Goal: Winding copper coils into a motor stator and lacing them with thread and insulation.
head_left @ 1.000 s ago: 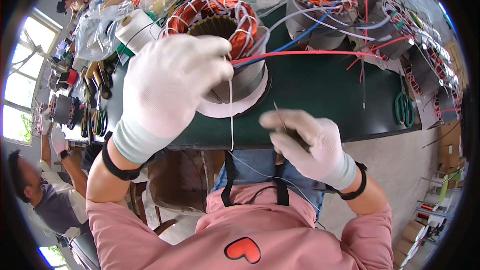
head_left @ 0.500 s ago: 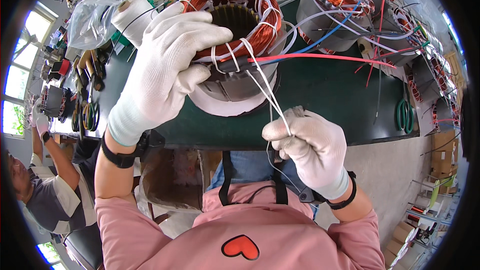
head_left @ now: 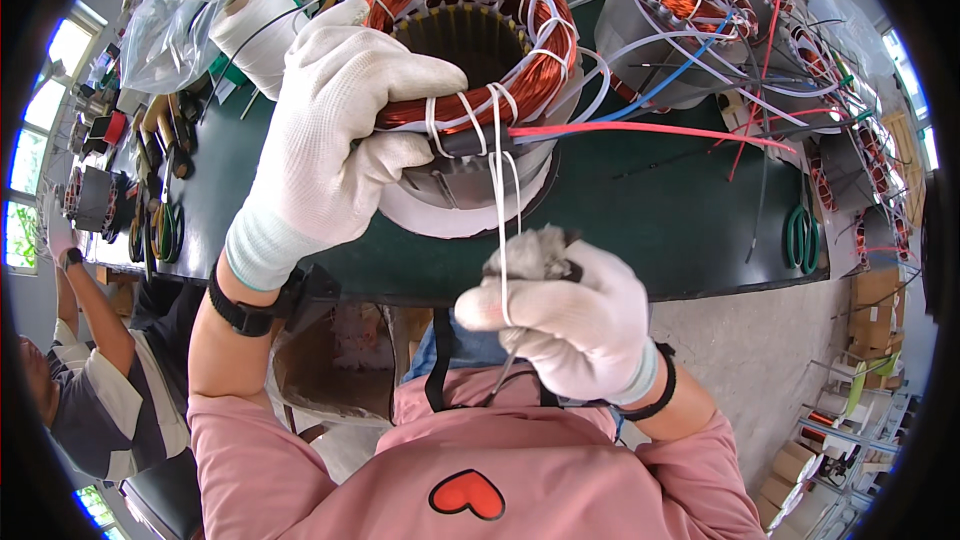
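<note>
A motor stator (head_left: 455, 185) with a ring of copper windings (head_left: 545, 65) stands on the table, its coils bound by several white cord loops. My gloved left hand (head_left: 335, 130) grips the near left side of the windings, thumb below and fingers over the top. A white lacing cord (head_left: 501, 210) runs taut from the windings, beside a black sleeve (head_left: 465, 143), down to my right hand (head_left: 570, 315). That gloved hand is closed on the cord, which loops over its finger. Below it pokes a thin grey rod-like piece (head_left: 507, 365) whose kind I cannot make out. Red and blue leads (head_left: 650, 128) stretch right.
More wound stators (head_left: 690, 0) with loose leads stand at the right. A white cord spool (head_left: 255, 35), plastic bags (head_left: 175, 40) and scissors (head_left: 168, 230) lie left; green-handled scissors (head_left: 802, 238) lie right. Another person (head_left: 100, 370) works at far left.
My right hand has moved left and toward me, pulling the cord from a slant to nearly straight down. My left hand keeps its grip on the windings.
</note>
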The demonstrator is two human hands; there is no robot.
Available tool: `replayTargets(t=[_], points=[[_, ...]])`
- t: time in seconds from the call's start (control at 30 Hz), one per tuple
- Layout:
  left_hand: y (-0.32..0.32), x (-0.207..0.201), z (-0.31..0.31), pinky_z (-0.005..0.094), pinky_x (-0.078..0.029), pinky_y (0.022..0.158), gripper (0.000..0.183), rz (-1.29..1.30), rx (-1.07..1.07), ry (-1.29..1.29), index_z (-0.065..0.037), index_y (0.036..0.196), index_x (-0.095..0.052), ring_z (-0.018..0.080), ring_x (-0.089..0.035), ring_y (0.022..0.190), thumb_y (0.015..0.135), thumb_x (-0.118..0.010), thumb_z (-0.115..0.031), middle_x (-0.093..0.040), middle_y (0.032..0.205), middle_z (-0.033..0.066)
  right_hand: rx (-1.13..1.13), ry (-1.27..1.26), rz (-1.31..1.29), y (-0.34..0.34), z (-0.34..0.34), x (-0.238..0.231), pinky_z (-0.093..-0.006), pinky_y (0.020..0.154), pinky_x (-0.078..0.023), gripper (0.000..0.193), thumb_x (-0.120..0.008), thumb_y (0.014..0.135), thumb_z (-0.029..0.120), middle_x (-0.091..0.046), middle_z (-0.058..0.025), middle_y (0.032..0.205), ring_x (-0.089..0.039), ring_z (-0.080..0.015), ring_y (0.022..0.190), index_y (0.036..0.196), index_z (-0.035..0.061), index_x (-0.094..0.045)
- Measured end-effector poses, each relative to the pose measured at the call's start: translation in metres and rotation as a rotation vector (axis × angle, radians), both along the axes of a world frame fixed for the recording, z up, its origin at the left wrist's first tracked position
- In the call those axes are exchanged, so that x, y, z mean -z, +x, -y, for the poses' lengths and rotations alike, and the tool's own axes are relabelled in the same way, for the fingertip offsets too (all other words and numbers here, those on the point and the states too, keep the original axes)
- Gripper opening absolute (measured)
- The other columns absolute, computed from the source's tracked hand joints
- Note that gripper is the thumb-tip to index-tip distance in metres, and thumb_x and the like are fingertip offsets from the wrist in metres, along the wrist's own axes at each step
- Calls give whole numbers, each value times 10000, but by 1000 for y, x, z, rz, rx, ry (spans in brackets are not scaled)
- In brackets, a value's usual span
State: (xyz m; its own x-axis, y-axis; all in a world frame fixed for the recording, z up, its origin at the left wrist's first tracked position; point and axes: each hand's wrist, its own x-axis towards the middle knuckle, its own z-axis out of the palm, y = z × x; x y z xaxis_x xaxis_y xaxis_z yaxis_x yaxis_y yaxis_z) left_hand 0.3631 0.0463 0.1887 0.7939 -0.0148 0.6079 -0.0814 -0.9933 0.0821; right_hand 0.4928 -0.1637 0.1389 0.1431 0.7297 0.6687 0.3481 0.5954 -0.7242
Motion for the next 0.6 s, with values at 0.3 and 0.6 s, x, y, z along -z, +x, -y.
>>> replayTargets(t=[0.3,0.6], points=[[-7,-30,27,441,-445,987,534,-133,-81,-91,-9,1143,-658,342,-611,1094,868,-695,-465,-658,1107,149,121,-60,291,17,35,-8,-397,825,-490,219,-627,980,273,-652,-35,802,-593,-199,732,1005,100,-759],[12,-14,42,445,-477,911,533,-57,-263,197,-22,1071,-655,396,-585,995,619,-838,-236,-615,1028,178,-666,-269,-915,17,1,-33,-175,507,-384,356,-584,1014,395,-606,-121,940,-458,-89,573,1075,55,-496]])
